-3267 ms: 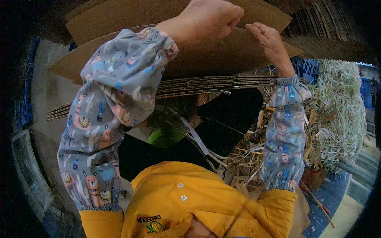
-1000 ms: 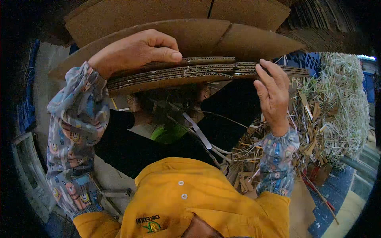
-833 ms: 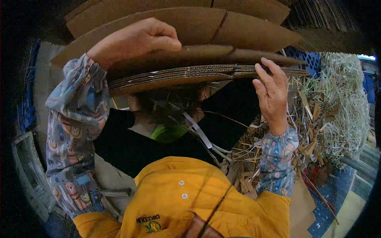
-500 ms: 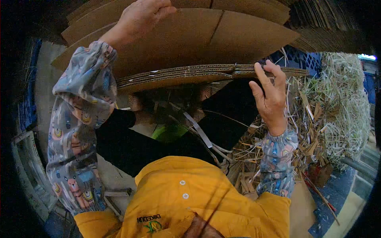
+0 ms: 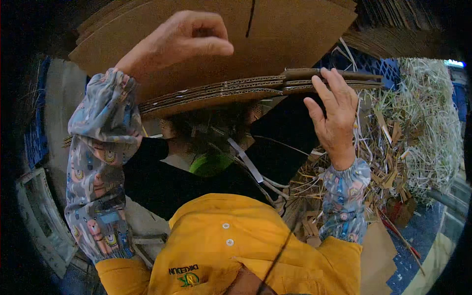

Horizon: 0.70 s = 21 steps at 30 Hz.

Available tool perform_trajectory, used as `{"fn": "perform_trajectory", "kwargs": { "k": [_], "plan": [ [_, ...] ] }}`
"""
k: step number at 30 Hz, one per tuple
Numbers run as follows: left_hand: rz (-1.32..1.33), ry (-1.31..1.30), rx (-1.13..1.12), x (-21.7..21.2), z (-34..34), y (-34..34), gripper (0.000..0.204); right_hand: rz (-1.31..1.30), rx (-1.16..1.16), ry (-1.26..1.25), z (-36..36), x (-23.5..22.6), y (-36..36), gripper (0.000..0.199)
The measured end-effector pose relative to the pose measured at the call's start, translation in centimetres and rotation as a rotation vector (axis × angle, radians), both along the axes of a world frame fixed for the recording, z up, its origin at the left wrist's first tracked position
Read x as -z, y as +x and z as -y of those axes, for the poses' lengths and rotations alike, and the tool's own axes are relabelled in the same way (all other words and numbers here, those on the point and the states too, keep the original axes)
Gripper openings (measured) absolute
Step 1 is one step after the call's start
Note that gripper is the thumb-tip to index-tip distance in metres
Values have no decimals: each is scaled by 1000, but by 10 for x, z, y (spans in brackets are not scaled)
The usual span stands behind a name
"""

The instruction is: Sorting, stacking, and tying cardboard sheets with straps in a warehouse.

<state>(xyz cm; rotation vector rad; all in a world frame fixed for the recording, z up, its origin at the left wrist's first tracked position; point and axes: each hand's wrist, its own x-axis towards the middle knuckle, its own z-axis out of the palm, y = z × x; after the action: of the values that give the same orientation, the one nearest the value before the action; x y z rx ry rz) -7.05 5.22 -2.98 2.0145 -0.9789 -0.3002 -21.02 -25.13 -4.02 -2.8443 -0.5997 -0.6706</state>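
- Dim workspace around me: a tall bank of pale green-white shredded strips (image 5: pixel 428 128) along the right, a blue lattice-sided plastic crate (image 5: pixel 386 73) in front of it, a round bright-green object (image 5: pixel 211 164) low between the legs.
- On my feed, the layered stack of brown corrugated cardboard (image 5: pixel 216 91) spans the space above the knees, its ridged edges toward the body, its long axis running left to right and rising slightly rightward.
- Beyond it I see a broad flat brown cardboard sheet (image 5: pixel 275 34) with a dark line near its top.
- Left hand (image 5: pixel 182 40): over that sheet's face, fingers curled and thumb reaching right; I cannot tell whether it pinches anything.
- Right hand (image 5: pixel 336 117): fingers and thumb spread, nothing gripped, fingertips overlapping the stack's right end; I cannot tell how firmly they touch.
- Key relation: the right hand is nearer the stack's edge; the left sits farther out, above it.
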Motion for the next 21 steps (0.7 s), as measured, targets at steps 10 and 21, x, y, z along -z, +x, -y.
{"fn": "perform_trajectory", "kwargs": {
  "k": [10,21],
  "plan": [
    [-433,169,113,-23,-3,-17,21,5,-18,43,0,4,5,41],
    [430,368,-166,-19,-12,4,18,67,-13,206,0,14,4,51]
  ]
}}
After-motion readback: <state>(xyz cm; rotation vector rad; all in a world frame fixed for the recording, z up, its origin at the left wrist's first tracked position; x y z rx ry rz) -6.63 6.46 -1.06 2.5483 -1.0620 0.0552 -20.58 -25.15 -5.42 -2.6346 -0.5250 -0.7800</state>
